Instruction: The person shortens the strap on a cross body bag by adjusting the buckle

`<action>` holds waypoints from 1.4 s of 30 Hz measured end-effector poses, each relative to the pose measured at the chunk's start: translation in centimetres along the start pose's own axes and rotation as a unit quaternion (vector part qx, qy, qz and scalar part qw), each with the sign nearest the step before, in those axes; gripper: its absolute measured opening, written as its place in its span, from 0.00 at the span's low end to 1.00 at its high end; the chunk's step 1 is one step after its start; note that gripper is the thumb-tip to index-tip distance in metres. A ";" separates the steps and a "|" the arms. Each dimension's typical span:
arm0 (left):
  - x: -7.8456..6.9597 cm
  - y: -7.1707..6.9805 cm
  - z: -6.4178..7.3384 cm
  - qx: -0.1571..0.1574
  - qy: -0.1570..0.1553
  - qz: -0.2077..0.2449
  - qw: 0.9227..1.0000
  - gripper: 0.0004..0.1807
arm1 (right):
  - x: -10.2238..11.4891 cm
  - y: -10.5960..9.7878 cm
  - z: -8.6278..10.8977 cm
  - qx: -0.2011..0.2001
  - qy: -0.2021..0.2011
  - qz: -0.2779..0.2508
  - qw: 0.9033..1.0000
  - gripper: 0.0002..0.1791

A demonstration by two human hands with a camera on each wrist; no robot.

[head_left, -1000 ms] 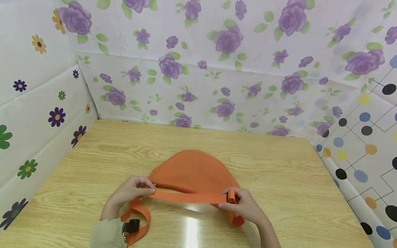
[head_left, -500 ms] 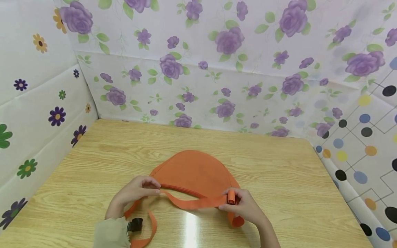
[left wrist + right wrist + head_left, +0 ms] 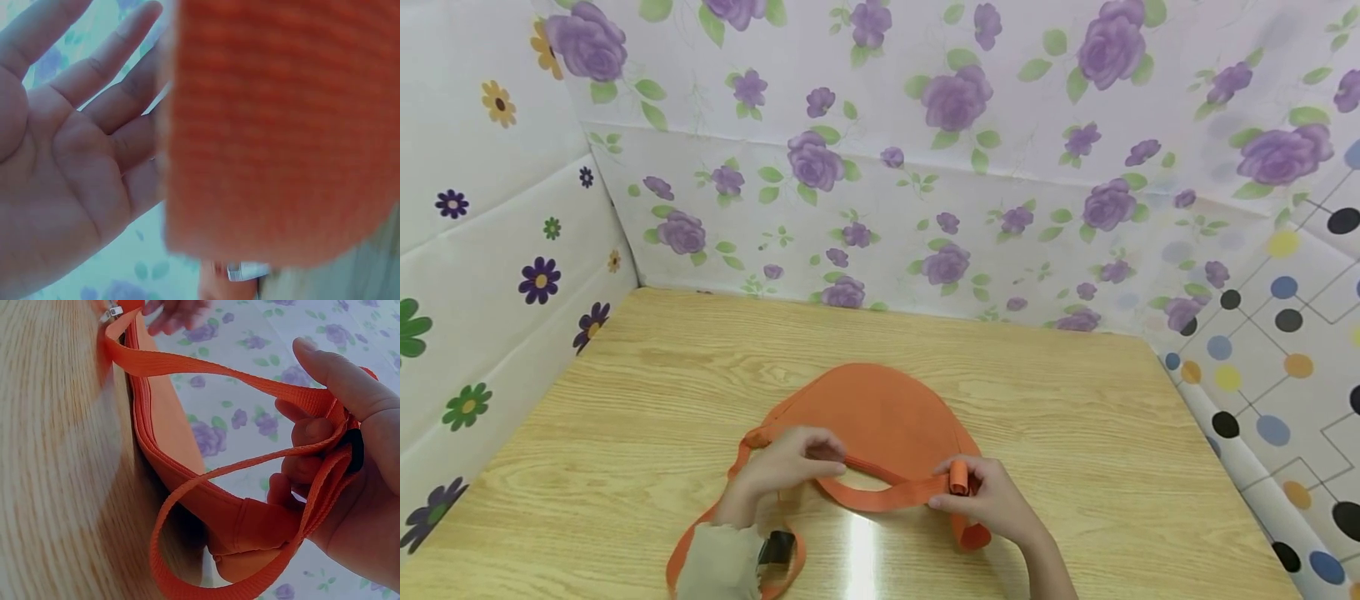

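Observation:
An orange waist bag (image 3: 872, 408) lies on the table in the head view, its zipper along the near edge. My right hand (image 3: 988, 492) grips the bag's orange strap (image 3: 887, 498) close to a black slider (image 3: 355, 450), where the webbing is doubled. In the right wrist view a loose loop of strap hangs below that hand. My left hand (image 3: 793, 460) hovers over the bag's near left edge, fingers loosely extended. Blurred webbing (image 3: 281, 131) covers its fingertips in the left wrist view. Beside the left sleeve rests a black buckle (image 3: 777, 548) on the strap's other end.
The wooden table (image 3: 1075, 400) runs back to a flowered cloth wall (image 3: 880, 208). A daisy-print sheet (image 3: 490, 333) stands at the left, a dotted one (image 3: 1262, 417) at the right. Light glares off the table's front.
My left hand has slid right toward my right hand and no longer pinches the strap, which has gone from taut to slack. The buckle has shifted right. My right hand has stayed in place.

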State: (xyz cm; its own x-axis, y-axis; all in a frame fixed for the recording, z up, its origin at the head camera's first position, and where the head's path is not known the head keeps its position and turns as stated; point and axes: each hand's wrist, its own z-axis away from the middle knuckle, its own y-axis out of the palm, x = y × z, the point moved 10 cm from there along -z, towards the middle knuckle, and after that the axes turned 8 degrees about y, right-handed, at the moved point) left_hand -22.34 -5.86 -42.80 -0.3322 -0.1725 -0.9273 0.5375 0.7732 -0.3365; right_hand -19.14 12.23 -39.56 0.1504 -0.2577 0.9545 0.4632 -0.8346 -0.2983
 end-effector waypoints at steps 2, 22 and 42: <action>-0.3 0.8 -0.7 0.007 0.004 -0.012 1.000 0.12 | 0.0 0.0 0.0 -0.001 -0.001 0.003 1.000 0.12; -1.5 7.6 -3.8 0.061 0.003 0.003 0.998 0.11 | -2.2 -0.3 -0.5 -0.005 -0.003 0.008 1.000 0.12; -2.3 6.2 -3.0 0.083 0.046 -0.002 0.995 0.13 | 0.8 0.2 0.1 -0.001 -0.034 0.006 0.999 0.11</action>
State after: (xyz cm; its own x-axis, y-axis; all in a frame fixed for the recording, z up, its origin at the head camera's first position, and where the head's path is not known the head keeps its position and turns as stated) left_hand -20.59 1.20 -42.28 -0.3998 -0.1132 -0.9096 0.6542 0.6598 -0.3696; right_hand -18.78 11.90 -38.85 0.2153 -0.2338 0.9482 0.4593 -0.8326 -0.3096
